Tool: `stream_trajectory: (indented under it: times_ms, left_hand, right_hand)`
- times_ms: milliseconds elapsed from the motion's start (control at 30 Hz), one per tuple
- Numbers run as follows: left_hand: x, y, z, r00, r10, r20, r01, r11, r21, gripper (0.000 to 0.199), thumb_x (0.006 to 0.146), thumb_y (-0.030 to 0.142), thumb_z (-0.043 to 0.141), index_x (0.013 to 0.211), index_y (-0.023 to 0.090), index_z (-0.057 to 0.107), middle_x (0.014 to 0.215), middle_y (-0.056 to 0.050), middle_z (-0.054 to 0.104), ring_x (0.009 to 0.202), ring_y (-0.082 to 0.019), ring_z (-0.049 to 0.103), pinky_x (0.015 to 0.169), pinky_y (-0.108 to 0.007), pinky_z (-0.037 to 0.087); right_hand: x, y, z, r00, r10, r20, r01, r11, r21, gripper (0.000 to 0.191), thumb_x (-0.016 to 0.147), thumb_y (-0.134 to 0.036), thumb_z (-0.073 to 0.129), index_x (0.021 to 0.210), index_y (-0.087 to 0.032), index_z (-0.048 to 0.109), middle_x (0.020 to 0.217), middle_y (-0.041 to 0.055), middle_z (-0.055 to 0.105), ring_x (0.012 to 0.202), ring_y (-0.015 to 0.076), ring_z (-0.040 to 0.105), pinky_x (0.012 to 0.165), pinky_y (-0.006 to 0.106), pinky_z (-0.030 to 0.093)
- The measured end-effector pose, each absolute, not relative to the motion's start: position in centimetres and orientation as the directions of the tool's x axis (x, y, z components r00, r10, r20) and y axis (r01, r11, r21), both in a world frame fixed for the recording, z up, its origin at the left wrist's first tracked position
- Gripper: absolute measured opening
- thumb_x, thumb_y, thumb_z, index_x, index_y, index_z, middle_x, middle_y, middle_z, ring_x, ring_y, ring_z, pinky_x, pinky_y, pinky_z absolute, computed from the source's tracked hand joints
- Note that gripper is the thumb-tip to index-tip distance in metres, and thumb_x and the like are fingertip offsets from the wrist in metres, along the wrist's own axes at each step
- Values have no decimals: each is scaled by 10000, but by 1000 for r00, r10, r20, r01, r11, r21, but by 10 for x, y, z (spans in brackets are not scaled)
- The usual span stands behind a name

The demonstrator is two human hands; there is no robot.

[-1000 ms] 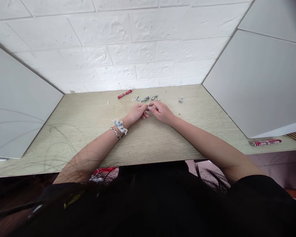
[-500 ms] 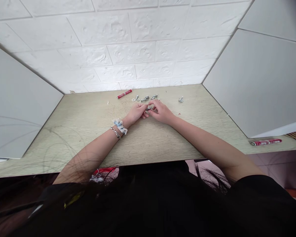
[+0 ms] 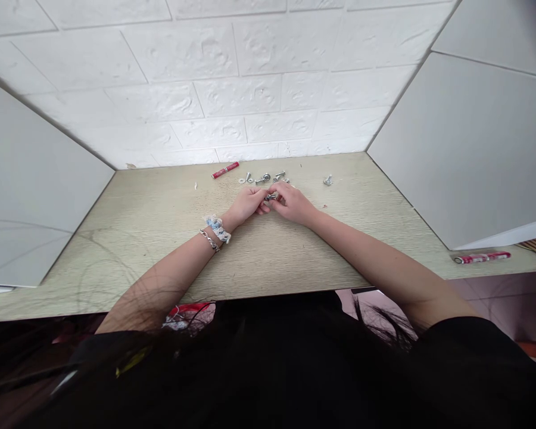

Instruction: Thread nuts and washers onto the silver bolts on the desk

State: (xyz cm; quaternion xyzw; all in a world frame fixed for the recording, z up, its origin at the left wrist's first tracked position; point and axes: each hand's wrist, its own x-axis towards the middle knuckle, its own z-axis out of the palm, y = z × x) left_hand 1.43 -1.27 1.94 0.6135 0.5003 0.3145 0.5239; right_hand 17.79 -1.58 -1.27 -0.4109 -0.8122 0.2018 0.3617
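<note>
Both hands meet over the middle of the desk. My left hand [image 3: 249, 202] is closed, its thumb and fingers pinching one end of a small silvery bolt [image 3: 270, 197]. From the other side, my right hand [image 3: 292, 202] curls thumb and fingertips around the same bolt, whose details are partly hidden by the fingers. Just beyond the hands lie several loose fasteners: a bolt [image 3: 248, 177] beside a washer [image 3: 242, 180], another bolt with a ring-shaped part [image 3: 265, 177], and a further bolt [image 3: 280, 174]. Farther right, a bolt with a washer [image 3: 327, 180] stands upright on its head.
A red pen-like tube [image 3: 226, 170] lies near the white brick wall [image 3: 268, 95]. A second red tube [image 3: 482, 257] rests at the desk's right end. White panels [image 3: 482, 143] bound the pale wooden desk [image 3: 277, 256] on both sides.
My hands stay in nearly the same place. The right fingers have shifted slightly around the bolt between the hands; the loose fasteners have not moved.
</note>
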Motion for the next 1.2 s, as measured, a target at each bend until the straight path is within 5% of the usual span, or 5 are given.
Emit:
stream_trajectory:
  times_ms: [167, 367, 700, 900, 1200]
  left_hand:
    - [15, -13, 20, 300, 945, -134, 258, 55, 965, 300, 882, 179, 449, 600, 145, 547, 492, 29, 551, 502, -68, 602, 459, -134, 423]
    - [15, -13, 20, 303, 942, -142, 282, 54, 958, 326, 906, 196, 444, 605, 143, 560, 497, 11, 582, 486, -64, 583, 471, -138, 436]
    - [15, -13, 19, 315, 939, -140, 246, 61, 967, 302, 896, 178, 448, 617, 140, 556, 500, 36, 556, 504, -67, 604, 469, -135, 437]
    - [14, -11, 19, 316, 940, -133, 262, 48, 964, 350, 924, 222, 466, 590, 142, 536, 477, 24, 559, 462, -60, 565, 464, -135, 427]
    - [14, -13, 19, 304, 946, -114, 300, 19, 954, 351, 911, 187, 445, 562, 156, 477, 430, 36, 526, 404, -51, 517, 429, -130, 392]
  right_hand:
    - [178, -15, -13, -364, 832, 419, 546, 555, -627, 209, 898, -323, 454, 922, -173, 598, 959, 79, 611, 799, 181, 545, 785, 342, 450]
    - [178, -17, -13, -379, 828, 413, 522, 560, -644, 259, 852, -267, 500, 1079, -178, 588, 1077, 84, 618, 739, 160, 545, 769, 336, 450]
    - [178, -15, -12, -369, 828, 422, 541, 561, -627, 216, 898, -328, 453, 903, -169, 599, 908, 71, 613, 815, 181, 534, 776, 326, 431]
    - [178, -16, -13, -391, 822, 414, 503, 567, -652, 262, 841, -264, 509, 1081, -174, 559, 1048, 73, 628, 718, 150, 540, 713, 310, 440]
    - [178, -13, -13, -390, 828, 403, 534, 560, -634, 186, 871, -295, 482, 947, -163, 590, 933, 72, 635, 787, 178, 551, 772, 333, 432]
